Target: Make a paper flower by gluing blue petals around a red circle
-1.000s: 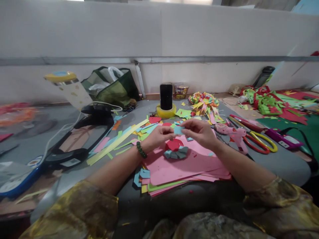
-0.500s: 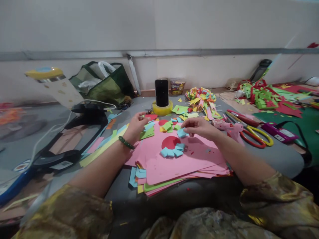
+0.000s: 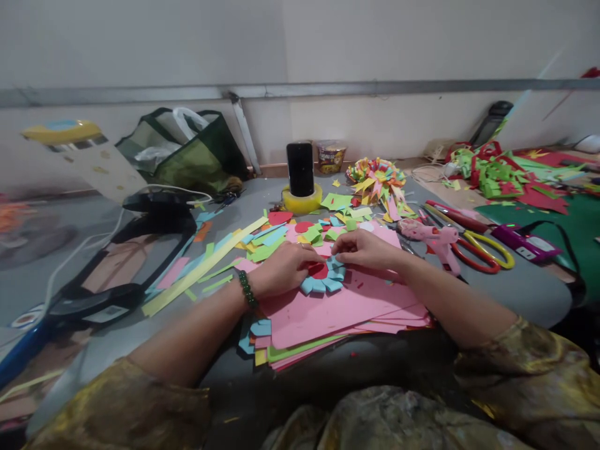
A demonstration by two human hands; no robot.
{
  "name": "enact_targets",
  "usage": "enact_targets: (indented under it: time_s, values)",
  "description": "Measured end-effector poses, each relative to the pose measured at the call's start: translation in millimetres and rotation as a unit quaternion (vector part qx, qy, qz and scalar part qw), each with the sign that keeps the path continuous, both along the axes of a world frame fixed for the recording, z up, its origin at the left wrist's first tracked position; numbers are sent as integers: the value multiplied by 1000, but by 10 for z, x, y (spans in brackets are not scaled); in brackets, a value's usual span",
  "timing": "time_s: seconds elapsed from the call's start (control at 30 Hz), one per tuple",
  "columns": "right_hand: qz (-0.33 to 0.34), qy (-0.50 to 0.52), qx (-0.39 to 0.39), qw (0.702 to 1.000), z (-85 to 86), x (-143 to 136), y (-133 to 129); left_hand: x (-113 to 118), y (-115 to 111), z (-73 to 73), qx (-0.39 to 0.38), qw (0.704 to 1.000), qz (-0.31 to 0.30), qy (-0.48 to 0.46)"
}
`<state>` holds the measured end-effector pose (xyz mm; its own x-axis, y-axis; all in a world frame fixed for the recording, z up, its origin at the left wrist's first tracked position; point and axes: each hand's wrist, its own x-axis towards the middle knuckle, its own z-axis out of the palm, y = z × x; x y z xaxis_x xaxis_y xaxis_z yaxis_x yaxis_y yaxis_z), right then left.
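On a stack of pink paper sheets [image 3: 300, 328] lies a red paper circle [image 3: 319, 271], with folded light-blue paper strips [image 3: 319, 287] round its lower and right edge. My left hand [image 3: 287, 265], wearing a green bead bracelet, rests on the pink sheet with its fingers reaching over the circle's upper left part. At the circle's upper right edge, my right hand [image 3: 363, 250] pinches a light-blue paper piece [image 3: 334, 260] between thumb and fingers. My fingers partly hide that piece and the circle's top.
Loose coloured paper pieces [image 3: 274, 240] lie behind my hands. To the right are a pink glue gun [image 3: 440, 240], scissors [image 3: 490, 250] and a purple device [image 3: 527, 244]. A phone [image 3: 300, 169] stands in a yellow tape roll [image 3: 302, 201]; a ruffled paper decoration [image 3: 377, 178] sits beyond.
My left hand has moved right and down onto the red circle. My right hand has brought its light-blue piece left and down to the circle's edge.
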<state>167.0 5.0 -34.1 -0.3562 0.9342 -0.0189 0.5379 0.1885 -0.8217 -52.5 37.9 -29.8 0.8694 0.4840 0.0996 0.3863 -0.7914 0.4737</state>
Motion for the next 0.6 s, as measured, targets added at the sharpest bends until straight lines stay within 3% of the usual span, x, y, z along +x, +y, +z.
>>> enact_targets:
  time_s: [0.33, 0.47, 0.6]
  values:
    - [11, -74, 20, 997, 20, -5, -31, 7, -53, 33, 57, 996, 9, 69]
    - [-4, -138, 125, 983, 75, -9, -92, 2, -54, 44, 50, 997, 10, 63]
    - [54, -202, 217, 954, 93, -20, -132, -3, -44, 45, 33, 998, 3, 48]
